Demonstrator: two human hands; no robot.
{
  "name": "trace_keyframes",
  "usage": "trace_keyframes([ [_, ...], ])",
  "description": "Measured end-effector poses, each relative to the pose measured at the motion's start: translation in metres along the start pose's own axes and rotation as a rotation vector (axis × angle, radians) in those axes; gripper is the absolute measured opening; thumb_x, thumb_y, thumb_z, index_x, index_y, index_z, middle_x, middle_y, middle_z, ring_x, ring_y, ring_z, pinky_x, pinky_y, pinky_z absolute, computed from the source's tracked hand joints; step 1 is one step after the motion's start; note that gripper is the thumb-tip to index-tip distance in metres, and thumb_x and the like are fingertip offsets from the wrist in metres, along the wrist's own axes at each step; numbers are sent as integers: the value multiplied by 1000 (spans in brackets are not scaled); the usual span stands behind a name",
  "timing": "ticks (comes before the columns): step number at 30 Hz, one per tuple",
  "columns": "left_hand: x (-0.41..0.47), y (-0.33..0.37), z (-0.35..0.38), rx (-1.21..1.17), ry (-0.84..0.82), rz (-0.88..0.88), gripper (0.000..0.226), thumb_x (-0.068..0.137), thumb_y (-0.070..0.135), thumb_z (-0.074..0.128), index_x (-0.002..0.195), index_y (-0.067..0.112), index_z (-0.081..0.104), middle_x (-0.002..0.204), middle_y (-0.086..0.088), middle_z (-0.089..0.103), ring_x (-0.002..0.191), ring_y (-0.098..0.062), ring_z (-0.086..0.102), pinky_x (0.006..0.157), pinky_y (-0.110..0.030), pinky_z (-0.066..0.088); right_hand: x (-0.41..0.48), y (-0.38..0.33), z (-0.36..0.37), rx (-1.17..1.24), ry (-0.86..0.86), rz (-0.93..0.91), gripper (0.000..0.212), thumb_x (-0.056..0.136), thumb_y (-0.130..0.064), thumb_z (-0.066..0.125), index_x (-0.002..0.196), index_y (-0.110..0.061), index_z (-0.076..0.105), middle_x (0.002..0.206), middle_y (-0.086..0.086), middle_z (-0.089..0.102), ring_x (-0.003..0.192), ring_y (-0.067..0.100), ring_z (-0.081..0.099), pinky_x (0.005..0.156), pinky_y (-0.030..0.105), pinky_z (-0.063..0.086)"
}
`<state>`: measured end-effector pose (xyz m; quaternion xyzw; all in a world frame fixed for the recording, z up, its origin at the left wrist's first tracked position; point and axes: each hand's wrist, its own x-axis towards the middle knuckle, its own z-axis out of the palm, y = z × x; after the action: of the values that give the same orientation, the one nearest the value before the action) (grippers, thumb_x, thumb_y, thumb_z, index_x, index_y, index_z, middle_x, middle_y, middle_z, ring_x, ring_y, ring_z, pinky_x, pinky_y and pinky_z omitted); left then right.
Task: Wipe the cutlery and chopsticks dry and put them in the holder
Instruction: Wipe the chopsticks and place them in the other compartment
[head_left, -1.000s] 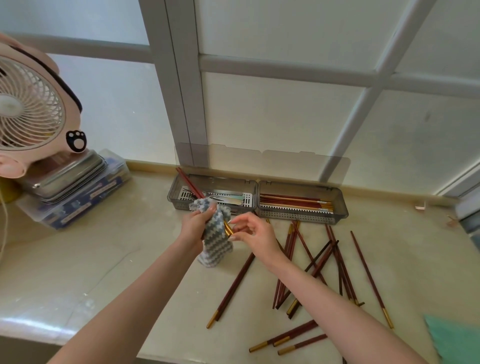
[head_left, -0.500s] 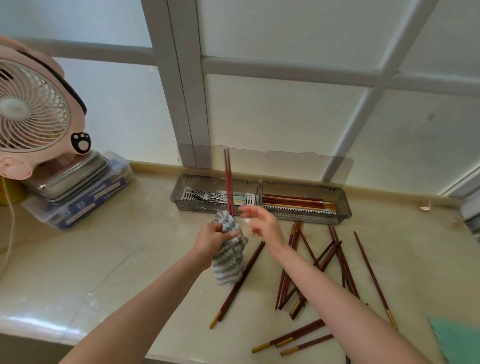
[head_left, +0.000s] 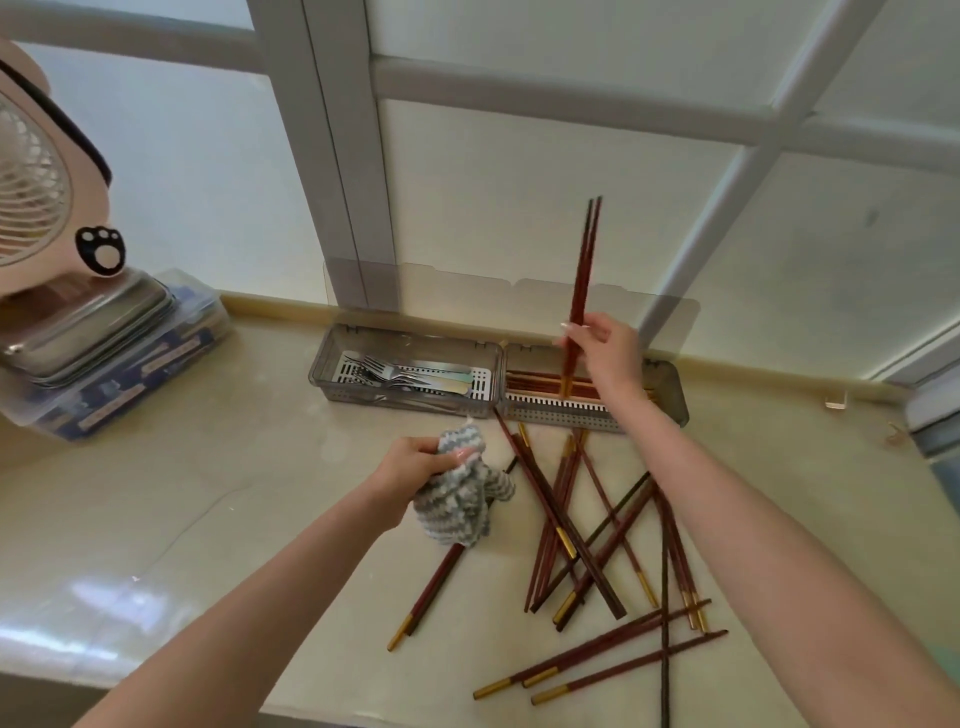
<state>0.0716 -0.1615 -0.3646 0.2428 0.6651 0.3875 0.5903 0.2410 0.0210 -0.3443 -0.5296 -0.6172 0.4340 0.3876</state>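
Head view: right hand (head_left: 605, 353) pinches a chopstick pair (head_left: 582, 291) near-upright — gold ends over the holder (head_left: 670, 395)'s right compartment. Left hand (head_left: 410, 475) grips the cloth (head_left: 462, 504). Loose chopsticks (head_left: 587, 540) lie scattered on the beige counter (head_left: 208, 493) — frosted window (head_left: 519, 208) behind.

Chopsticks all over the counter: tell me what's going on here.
A person is putting chopsticks away in a holder. The right hand holds a pair of chopsticks upright over the holder's right compartment, where other chopsticks lie. The left hand grips a striped cloth. Forks lie in the left compartment, and many loose chopsticks lie scattered on the counter.
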Motion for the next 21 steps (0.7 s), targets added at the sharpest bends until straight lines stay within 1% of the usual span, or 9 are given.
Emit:
trace_keyframes([
  [2, -1, -4, -5, -161, -25, -38, 10, 87, 13, 60, 89, 5, 65, 82, -12, 69, 70, -20, 67, 70, -30, 56, 18, 19, -13, -525, -60, -158, 21, 92, -23, 60, 108, -15, 70, 95, 0, 73, 85, 15, 67, 71, 24, 50],
  [4, -2, -6, -10, -234, -31, -43, 11, 89, 14, 58, 90, 7, 66, 83, -12, 70, 74, -23, 66, 75, -33, 55, 30, 43, -19, -855, -185, -227, 25, 94, -25, 56, 113, -17, 69, 102, 2, 72, 91, 20, 66, 77, 29, 51],
  [6, -2, -6, -14, -249, -36, -42, 13, 89, 13, 57, 94, 6, 67, 86, -13, 70, 78, -24, 66, 77, -34, 54, 39, 65, -22, -1077, -282, -244, 25, 95, -23, 54, 116, -18, 66, 106, 4, 72, 101, 23, 65, 85, 32, 49],
  [9, -2, -6, -19, -267, -35, -46, 20, 88, 14, 57, 103, 5, 66, 96, -17, 70, 85, -27, 66, 81, -35, 54, 51, 84, -24, -1264, -326, -219, 25, 94, -12, 51, 114, -15, 66, 102, 5, 71, 99, 25, 64, 81, 31, 51],
  [11, -1, -7, -23, -293, -29, -47, 24, 86, 15, 58, 106, 3, 65, 100, -18, 69, 88, -28, 66, 82, -36, 54, 57, 92, -24, -1302, -323, -199, 23, 93, -10, 52, 113, -12, 64, 104, 8, 69, 99, 27, 62, 81, 34, 51],
  [14, -1, -7, -28, -319, -21, -40, 22, 87, 14, 56, 104, 3, 65, 96, -16, 70, 83, -25, 68, 76, -32, 57, 60, 101, -22, -1263, -275, -202, 31, 93, -13, 55, 123, -11, 58, 115, 11, 63, 108, 30, 56, 84, 37, 47],
  [17, 0, -7, -33, -332, -18, -29, 19, 90, 13, 53, 101, 4, 66, 91, -14, 71, 78, -23, 69, 68, -29, 57, 41, 94, -15, -1007, -47, -365, 27, 92, -10, 54, 118, -12, 62, 112, 9, 65, 105, 27, 57, 88, 37, 45],
  [19, 0, -8, -36, -349, -4, -21, 19, 91, 14, 51, 99, 6, 66, 92, -13, 71, 78, -22, 69, 65, -28, 57, 11, 83, -6, -824, 8, -575, 17, 89, -9, 59, 104, -12, 66, 97, 4, 67, 87, 20, 62, 75, 28, 48],
  [21, 0, -10, -38, -373, 17, -20, 18, 92, 13, 50, 98, 8, 66, 92, -11, 71, 79, -21, 69, 64, -28, 55, -25, 82, 8, -777, -115, -632, 8, 90, -14, 61, 95, -14, 67, 87, -1, 67, 70, 13, 63, 58, 15, 41],
])
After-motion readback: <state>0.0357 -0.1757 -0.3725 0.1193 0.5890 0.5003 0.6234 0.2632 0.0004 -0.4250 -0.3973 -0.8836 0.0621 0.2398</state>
